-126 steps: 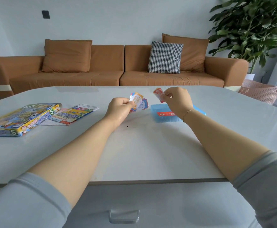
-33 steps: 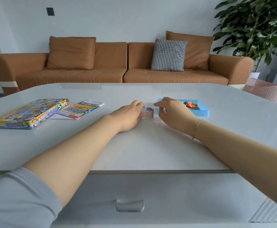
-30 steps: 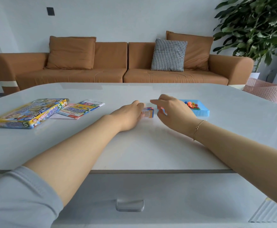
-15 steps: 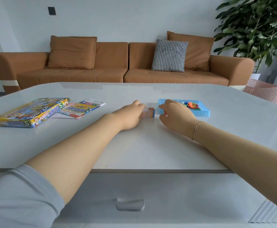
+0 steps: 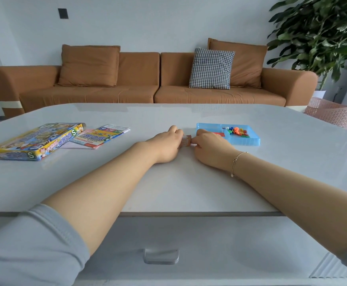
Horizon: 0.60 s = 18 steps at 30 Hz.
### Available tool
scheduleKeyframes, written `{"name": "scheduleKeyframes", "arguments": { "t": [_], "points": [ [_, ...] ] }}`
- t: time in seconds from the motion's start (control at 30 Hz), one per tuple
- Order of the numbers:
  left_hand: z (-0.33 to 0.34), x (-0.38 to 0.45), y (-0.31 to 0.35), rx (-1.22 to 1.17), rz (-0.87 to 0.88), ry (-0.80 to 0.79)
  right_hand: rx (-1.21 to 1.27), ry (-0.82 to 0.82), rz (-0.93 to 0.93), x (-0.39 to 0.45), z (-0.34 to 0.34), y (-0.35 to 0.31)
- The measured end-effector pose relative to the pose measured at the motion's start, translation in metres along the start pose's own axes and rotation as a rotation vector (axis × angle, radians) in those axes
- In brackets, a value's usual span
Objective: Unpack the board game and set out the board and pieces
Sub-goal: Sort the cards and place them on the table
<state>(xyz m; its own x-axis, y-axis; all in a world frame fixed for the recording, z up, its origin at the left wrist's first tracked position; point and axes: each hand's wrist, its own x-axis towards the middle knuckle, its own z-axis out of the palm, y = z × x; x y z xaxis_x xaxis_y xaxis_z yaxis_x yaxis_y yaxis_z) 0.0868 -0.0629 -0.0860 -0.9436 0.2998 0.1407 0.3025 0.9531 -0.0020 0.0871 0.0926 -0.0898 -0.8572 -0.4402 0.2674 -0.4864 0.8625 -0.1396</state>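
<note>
While both the left hand (image 5: 168, 144) and right hand (image 5: 208, 146) pinch the card stack (image 5: 186, 140), the game box (image 5: 34, 141) shows "S".

left hand (image 5: 165, 144) – right hand (image 5: 208, 147), pinching card stack (image 5: 186, 140)

Brown sofa (image 5: 139, 83) against pale wall (image 5: 168, 21), leafy plant (image 5: 321, 32) at right.

Left side: the game box (image 5: 35, 141) and the folded board (image 5: 99, 136) beside it block the far-left part of the table (image 5: 189, 182).
Centre: both forearms lie across the table; the left hand (image 5: 164, 144) and right hand (image 5: 208, 148) meet at a small card stack (image 5: 186, 140).
Right side: the blue tray (image 5: 249, 140) sits just behind the right hand.
Near edge: bare table between the forearms.
</note>
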Motion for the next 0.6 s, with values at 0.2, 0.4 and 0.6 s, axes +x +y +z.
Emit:
{"name": "scheduleKeyframes", "arguments": {
  "t": [0.2, 0.4, 0.6],
  "points": [
    [0.0, 0.002, -0.003, -0.104, -0.02, 0.028, 0.21, 0.114, 0.057, 0.003, -0.001, 0.005],
    [-0.011, -0.004, 0.007, -0.827, 0.012, 0.006, 0.65, 0.328, 0.056, -0.003, -0.015, 0.005],
    [-0.011, -0.008, 0.006, -0.995, 0.008, 0.002, 0.713, 0.389, 0.024, 0.008, -0.015, -0.001]
  ]
}}
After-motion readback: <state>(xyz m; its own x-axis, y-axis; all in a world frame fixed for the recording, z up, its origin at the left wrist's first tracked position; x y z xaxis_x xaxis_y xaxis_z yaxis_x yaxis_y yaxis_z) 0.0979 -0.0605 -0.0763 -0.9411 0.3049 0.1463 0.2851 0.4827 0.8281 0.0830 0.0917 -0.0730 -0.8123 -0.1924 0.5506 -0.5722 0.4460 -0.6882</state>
